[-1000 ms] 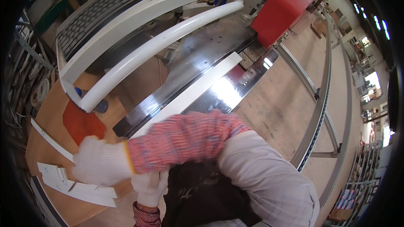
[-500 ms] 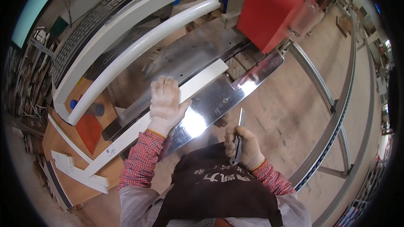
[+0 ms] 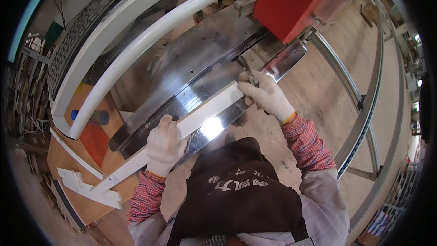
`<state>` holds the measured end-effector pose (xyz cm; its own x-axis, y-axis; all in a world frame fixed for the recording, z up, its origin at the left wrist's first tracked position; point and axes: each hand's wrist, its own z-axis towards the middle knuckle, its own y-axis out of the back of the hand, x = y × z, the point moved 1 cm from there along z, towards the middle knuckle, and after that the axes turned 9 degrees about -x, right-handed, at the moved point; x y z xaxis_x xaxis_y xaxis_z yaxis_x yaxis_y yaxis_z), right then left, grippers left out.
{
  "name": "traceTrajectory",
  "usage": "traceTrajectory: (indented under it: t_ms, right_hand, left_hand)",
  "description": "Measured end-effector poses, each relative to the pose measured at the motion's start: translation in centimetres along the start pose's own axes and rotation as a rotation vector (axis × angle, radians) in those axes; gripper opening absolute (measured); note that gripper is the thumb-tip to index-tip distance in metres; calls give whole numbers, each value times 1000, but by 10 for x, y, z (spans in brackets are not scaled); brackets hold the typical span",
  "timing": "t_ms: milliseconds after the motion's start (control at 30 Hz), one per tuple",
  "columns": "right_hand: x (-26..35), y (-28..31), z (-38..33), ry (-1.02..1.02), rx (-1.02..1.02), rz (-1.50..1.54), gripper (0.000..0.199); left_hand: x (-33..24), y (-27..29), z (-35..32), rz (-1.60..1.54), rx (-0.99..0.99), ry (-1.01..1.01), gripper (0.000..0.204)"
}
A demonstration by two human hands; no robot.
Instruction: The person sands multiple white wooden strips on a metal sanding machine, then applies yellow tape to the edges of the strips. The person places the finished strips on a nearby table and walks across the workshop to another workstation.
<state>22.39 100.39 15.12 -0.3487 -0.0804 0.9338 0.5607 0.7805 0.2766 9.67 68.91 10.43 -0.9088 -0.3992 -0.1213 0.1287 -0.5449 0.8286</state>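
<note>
A long white strip of board [image 3: 207, 111] lies slantwise along the shiny metal bed [image 3: 236, 116] of a machine. My left hand [image 3: 164, 148], in a white knit glove, is closed around the strip near its middle. At the strip's far end is my right hand [image 3: 266, 93], gloved too, with a utility knife [image 3: 246, 67] in its grip. The knife's tip points up and away over the metal bed, and the right fingers are against or very close to the strip's end.
A red machine housing [image 3: 291, 4] stands beyond the right hand. A white curved rail [image 3: 150, 48] and a keyboard [image 3: 91, 29] are at the left. White offcuts [image 3: 86, 189] lie on a wooden board [image 3: 68, 155]. Metal rails [image 3: 364, 123] run down the right side.
My right hand has moved up from near the apron to the strip's far end, knife still in it. My left hand has drawn the strip back toward the lower left.
</note>
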Motion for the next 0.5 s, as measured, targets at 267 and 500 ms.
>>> traceTrajectory:
  t_ms: [267,500]
  right_hand:
    - [-4,-37,9,-5,154,9,28]
    - [-25,-36,-9,35,69,-57,28]
  left_hand:
    - [-2,17,11,-53,-30,2,62]
    - [-62,-56,76,0,204,182,36]
